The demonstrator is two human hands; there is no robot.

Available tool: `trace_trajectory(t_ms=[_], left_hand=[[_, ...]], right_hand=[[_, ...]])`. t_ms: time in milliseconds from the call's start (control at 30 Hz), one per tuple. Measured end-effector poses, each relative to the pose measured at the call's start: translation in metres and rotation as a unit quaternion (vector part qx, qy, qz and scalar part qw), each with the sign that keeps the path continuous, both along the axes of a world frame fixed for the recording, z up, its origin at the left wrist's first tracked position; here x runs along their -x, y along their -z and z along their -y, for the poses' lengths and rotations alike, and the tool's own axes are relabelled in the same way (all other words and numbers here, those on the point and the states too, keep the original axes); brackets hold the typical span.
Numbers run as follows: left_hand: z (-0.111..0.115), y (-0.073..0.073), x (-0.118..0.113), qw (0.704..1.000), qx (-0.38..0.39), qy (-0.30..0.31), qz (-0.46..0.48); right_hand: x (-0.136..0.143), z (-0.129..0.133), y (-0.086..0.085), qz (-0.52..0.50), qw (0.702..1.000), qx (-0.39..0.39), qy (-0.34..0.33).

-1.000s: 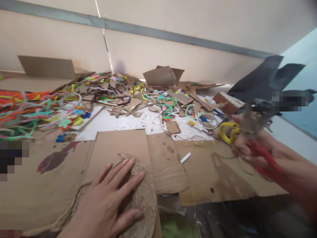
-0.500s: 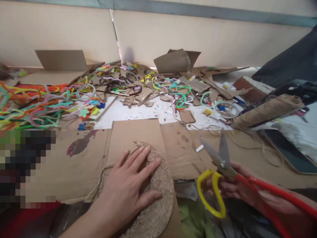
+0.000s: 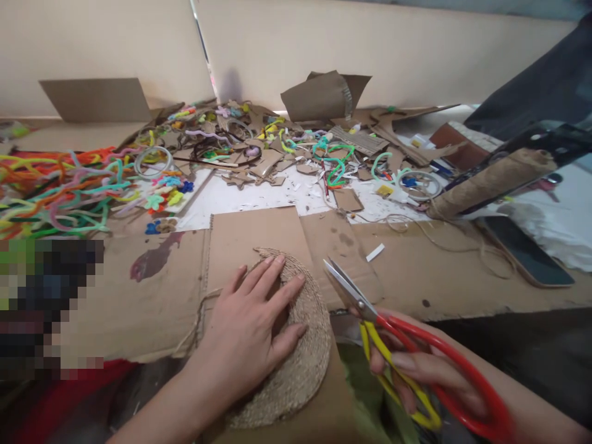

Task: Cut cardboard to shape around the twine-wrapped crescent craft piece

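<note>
My left hand (image 3: pixel 252 320) lies with fingers spread on a coiled twine piece (image 3: pixel 312 345), pressing it against a sheet of cardboard (image 3: pixel 254 228). A loose strand of twine runs out to the left from under that hand. On the right, my right hand (image 3: pixel 416 370) is wrapped round scissors (image 3: pixel 365 306) with red and yellow handles. Their blades are nearly closed and point up and left, a little to the right of the coiled piece and apart from it.
Colourful pipe cleaners (image 3: pixel 69 191) heap at the left. Cardboard scraps (image 3: pixel 268 169) and craft bits fill the back. A twine roll (image 3: pixel 499 182) and a dark phone-like slab (image 3: pixel 527 250) are at the right, with a white strip (image 3: pixel 375 252) nearer.
The scissors in my right hand have moved left towards the coiled piece, and their blades have come together. My left hand stays on the coil. The view has shifted slightly.
</note>
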State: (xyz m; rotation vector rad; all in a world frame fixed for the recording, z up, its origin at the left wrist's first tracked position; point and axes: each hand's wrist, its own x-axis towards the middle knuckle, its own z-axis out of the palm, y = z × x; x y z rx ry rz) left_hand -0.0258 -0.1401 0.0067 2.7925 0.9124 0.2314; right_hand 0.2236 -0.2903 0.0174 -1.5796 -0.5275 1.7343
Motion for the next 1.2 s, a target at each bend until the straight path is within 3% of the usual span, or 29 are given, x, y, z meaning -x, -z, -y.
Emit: trace_trajectory(t_ms=[100, 300, 567, 933, 1100, 1200], left_hand=[[0.001, -0.001, 0.000, 1.000, 0.010, 0.001, 0.005], [0.001, -0.001, 0.000, 1.000, 0.023, 0.000, 0.017], [0.002, 0.000, 0.001, 0.999, 0.011, 0.007, 0.032], [0.003, 0.002, 0.006, 0.999, -0.001, 0.020, 0.048], [0.021, 0.004, 0.034, 0.996, 0.028, 0.038, 0.082], [0.049, 0.012, 0.069, 0.971, 0.078, -0.025, 0.223]], right_hand=[[0.021, -0.007, 0.009, 0.026, 0.998, 0.004, 0.055], [0.058, -0.012, 0.030, 0.033, 0.987, -0.107, 0.112], [0.078, -0.018, 0.043, 0.141, 0.962, -0.148, 0.179], [0.102, -0.014, 0.041, 0.002, 0.950, -0.144, 0.276], [0.111, -0.004, 0.041, -0.031, 0.945, -0.147, 0.290], [0.113, 0.006, 0.044, -0.049, 0.944, -0.149, 0.289]])
